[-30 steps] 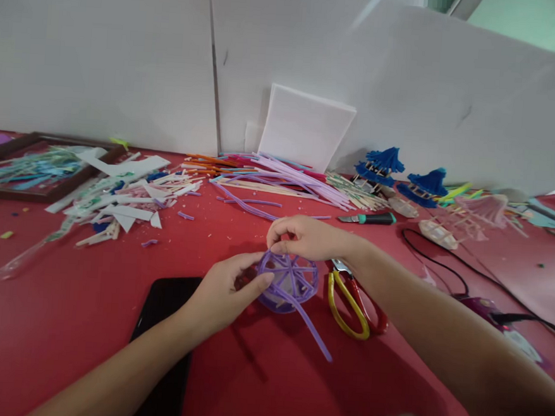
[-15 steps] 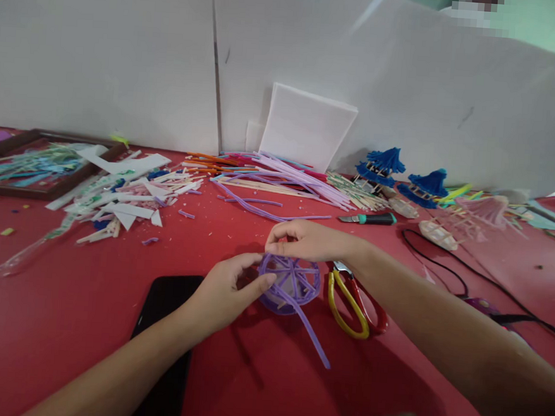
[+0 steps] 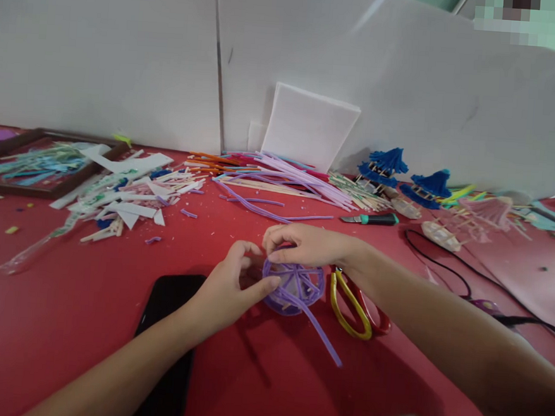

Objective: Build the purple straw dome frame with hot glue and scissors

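Note:
A small round purple frame (image 3: 295,282) with spokes, made of fuzzy pipe cleaners, is held just above the red table. My left hand (image 3: 237,281) grips its left side, thumb on the near rim. At the far left rim, my right hand (image 3: 298,244) pinches it with thumb and fingers; part of the rim is hidden behind them. A loose purple pipe cleaner (image 3: 322,336) trails from the frame toward the lower right. Right of it lie pliers (image 3: 351,305) with one yellow and one red handle, their head partly covered by my right wrist.
A black phone (image 3: 168,308) lies beneath my left forearm. Farther back are a utility knife (image 3: 370,219), a pile of pipe cleaners (image 3: 298,181), paper scraps (image 3: 131,188) and blue-roofed models (image 3: 382,168). A black cable (image 3: 495,283) crosses the right side. White panels stand behind.
My right thumb has come down to the rim and the left fingers have curled up closer to it. The frame has shifted slightly in view.

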### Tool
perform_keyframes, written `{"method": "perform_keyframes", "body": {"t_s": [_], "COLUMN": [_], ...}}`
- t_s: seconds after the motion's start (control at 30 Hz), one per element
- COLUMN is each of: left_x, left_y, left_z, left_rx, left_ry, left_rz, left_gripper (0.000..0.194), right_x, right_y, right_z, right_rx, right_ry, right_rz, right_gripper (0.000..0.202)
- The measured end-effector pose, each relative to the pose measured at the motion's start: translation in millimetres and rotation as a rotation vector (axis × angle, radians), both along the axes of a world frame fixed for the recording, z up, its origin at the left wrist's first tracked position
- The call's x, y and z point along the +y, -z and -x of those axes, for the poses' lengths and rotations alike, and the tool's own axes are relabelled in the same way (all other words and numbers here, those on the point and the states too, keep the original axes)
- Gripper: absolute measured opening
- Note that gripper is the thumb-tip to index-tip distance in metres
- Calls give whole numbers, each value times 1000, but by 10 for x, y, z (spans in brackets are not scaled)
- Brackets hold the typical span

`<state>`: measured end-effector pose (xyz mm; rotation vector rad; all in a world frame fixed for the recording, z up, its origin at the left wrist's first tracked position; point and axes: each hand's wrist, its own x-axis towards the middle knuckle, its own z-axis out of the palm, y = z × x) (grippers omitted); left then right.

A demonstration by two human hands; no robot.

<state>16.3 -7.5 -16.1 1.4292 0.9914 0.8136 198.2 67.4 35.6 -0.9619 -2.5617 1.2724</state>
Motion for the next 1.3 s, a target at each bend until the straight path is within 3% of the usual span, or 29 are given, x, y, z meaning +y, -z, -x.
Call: {"method": "perform_keyframes", "body": {"t_s": [0.23, 0.43, 0.63, 0.77, 0.9, 1.0, 1.1, 1.2, 1.3], "left_x": [26, 26, 22, 36, 31, 15, 7, 12, 23], "left_y": [33, 42, 46, 41, -17, -53, -54, -53, -74], "left_z": [12, 14, 3, 21, 39, 42, 51, 78, 110], "left_rx": [26, 24, -37, 2, 150, 250, 346, 449, 508], "left_ry": [-22, -35, -37, -75, -131, -147, -185, -251, -193], "left_rz": [-29, -13, 2, -58, -112, -137, -277, -553, -781], "left_gripper": [35, 41, 42, 38, 41, 42, 37, 34, 29], "right_x": [-47, -63, -78, -98, -298, -555, -744, -795, -784], "right_y": [122, 72, 55, 87, 40, 5, 57, 161, 232], "right_z": [-34, -13, 84, 73, -67, -201, -289, -316, -308], "right_rx": [82, 109, 142, 197, 295, 228, 134, 169, 234], "right_ry": [81, 42, 44, 102, 259, 334, 302, 301, 315], "right_rz": [-72, -126, -215, -300, -481, -527, -601, -651, -683], "right_gripper": [17, 5, 15, 10, 19, 20, 21, 12, 16]}}
